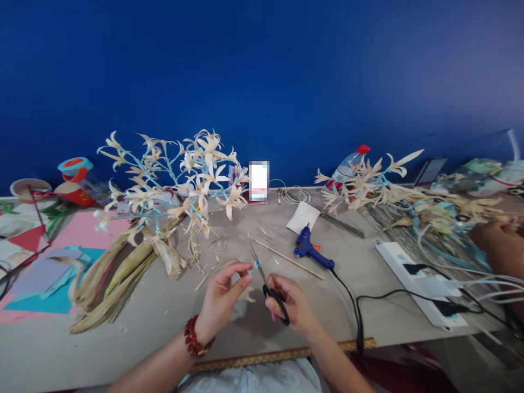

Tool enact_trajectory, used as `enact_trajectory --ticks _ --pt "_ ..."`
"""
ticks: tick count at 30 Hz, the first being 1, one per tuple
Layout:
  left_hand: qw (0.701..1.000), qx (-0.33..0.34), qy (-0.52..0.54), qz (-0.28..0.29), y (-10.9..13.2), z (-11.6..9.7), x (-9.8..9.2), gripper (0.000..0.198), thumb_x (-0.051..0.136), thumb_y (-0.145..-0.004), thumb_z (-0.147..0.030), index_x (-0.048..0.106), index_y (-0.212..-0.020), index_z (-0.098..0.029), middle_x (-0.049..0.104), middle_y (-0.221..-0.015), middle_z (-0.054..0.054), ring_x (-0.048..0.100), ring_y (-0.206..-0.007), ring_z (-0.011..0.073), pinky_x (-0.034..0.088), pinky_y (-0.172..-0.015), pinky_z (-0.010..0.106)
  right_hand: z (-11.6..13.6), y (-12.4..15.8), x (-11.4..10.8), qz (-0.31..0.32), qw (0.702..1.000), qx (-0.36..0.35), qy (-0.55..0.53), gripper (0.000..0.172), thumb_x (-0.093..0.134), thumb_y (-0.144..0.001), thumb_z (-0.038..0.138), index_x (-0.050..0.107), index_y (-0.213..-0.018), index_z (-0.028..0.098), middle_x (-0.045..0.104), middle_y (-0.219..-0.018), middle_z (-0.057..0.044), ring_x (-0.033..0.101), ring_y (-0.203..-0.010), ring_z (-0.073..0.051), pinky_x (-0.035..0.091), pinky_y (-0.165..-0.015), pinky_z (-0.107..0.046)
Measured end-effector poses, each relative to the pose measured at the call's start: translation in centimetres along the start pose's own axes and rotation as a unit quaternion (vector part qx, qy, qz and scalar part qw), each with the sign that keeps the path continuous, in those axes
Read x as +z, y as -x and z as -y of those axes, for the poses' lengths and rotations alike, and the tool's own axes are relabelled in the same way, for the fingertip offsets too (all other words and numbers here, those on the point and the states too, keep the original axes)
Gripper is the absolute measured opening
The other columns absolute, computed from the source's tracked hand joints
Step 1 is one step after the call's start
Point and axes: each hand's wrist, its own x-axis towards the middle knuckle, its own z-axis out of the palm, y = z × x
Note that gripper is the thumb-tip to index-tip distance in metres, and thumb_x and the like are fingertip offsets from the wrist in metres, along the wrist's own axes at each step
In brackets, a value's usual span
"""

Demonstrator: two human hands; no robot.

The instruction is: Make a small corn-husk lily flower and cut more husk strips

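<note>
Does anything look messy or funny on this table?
A bit messy: pale scraps lie scattered near the scissors instead of in one pile. The red-capped bottle looks tilted, but the wide view might cause that. I see no spill.

No lettering, brand or number is legible. Measured from the blue glue gun (307,244), the upright screen (258,181) behind and left is pixelated; the pale sticker (403,256) on the white power strip (421,284) rightward is blurred.
</note>
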Motion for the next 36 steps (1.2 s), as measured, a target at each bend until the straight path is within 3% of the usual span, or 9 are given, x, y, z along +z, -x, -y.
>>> enact_trajectory --ticks 4,11,19,28,36 --pt "1.000 -0.023 0.010 0.005 0.0 0.0 0.0 0.020 0.068 -0.079 -0.019 0.073 -0.096 -0.027 0.062 -0.082 0.000 0.056 -0.083 0.0144 0.043 -0.079 0.025 -0.5 0.0 -0.3 -0.003 1.000 -0.003 0.003 0.056 0.073 -0.061 0.064 0.038 -0.065 0.021 0.038 -0.053 0.010 0.035 -0.039 -0.004 0.029 -0.037 -0.017" --pt "0.997 -0.061 0.023 0.029 -0.1 0.3 -0.3 0.018 0.069 -0.079 -0.021 0.073 -0.096 -0.027 0.063 -0.086 0.001 0.055 -0.084 0.0142 0.042 -0.079 0.025 -0.2 0.1 -0.6 0.033 0.999 -0.009 -0.011 0.058 0.071 -0.059 0.069 0.039 -0.070 0.021 0.043 -0.058 0.007 0.045 -0.045 -0.008 0.035 -0.044 -0.021" --pt "0.992 -0.112 0.045 0.036 -0.1 0.0 -0.4 0.019 0.073 -0.076 -0.024 0.074 -0.094 -0.027 0.064 -0.085 0.000 0.055 -0.081 0.0131 0.042 -0.076 0.023 -0.1 0.2 -1.3 0.053 0.999 0.000 0.000 0.060 0.068 -0.060 0.072 0.037 -0.067 0.022 0.042 -0.051 0.008 0.043 -0.039 -0.008 0.028 -0.041 -0.021" --pt "0.986 -0.151 0.064 0.035 0.0 -0.6 -0.5 0.020 0.075 -0.073 -0.025 0.075 -0.093 -0.026 0.066 -0.088 0.001 0.055 -0.082 0.0130 0.043 -0.074 0.022 -0.5 0.3 -1.3 0.022 1.000 0.013 0.007 0.057 0.069 -0.063 0.068 0.035 -0.064 0.022 0.038 -0.048 0.010 0.034 -0.035 -0.005 0.023 -0.035 -0.019" --pt "0.983 -0.163 0.063 0.049 0.1 -0.4 -0.5 0.021 0.074 -0.074 -0.026 0.074 -0.095 -0.025 0.068 -0.094 0.003 0.056 -0.086 0.0151 0.044 -0.078 0.025 0.0 0.4 -1.5 0.052 0.999 0.002 0.012 0.059 0.066 -0.062 0.072 0.037 -0.066 0.022 0.043 -0.049 0.008 0.046 -0.040 -0.008 0.030 -0.041 -0.021"
